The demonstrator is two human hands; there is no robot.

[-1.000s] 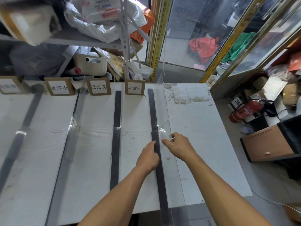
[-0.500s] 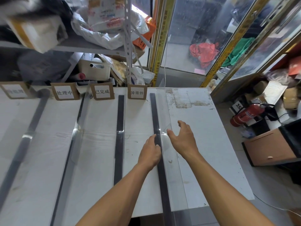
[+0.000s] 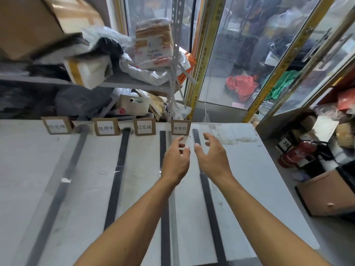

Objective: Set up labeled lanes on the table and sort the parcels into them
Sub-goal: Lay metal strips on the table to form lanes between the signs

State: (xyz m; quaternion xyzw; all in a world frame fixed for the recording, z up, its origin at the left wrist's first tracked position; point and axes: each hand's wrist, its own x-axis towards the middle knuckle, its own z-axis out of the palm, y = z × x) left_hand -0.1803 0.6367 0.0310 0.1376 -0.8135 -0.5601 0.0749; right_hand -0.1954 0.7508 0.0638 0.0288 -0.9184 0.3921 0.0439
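Note:
Several dark strips run front to back across the white table [image 3: 259, 179], dividing it into lanes; the rightmost strip [image 3: 210, 204] passes under my right hand. Cardboard label cards with white paper stand at the far edge; the rightmost card [image 3: 180, 127] is just beyond my fingers, and the card to its left [image 3: 144, 126] heads the neighbouring lane. My left hand [image 3: 175, 160] and my right hand [image 3: 210, 154] hover side by side over the far part of the table, fingers spread, holding nothing. Parcels [image 3: 153, 43] lie piled on the shelf behind.
A metal shelf [image 3: 119, 81] with bags and boxes stands behind the table. A white bin [image 3: 134, 104] sits below it. A red fire extinguisher [image 3: 295, 152] and a cardboard box [image 3: 326, 194] lie on the floor to the right, by glass doors [image 3: 240, 54].
Both hands have left the clear tape by the rightmost strip and moved forward toward the far label card, fingers now spread. The view has tilted upward.

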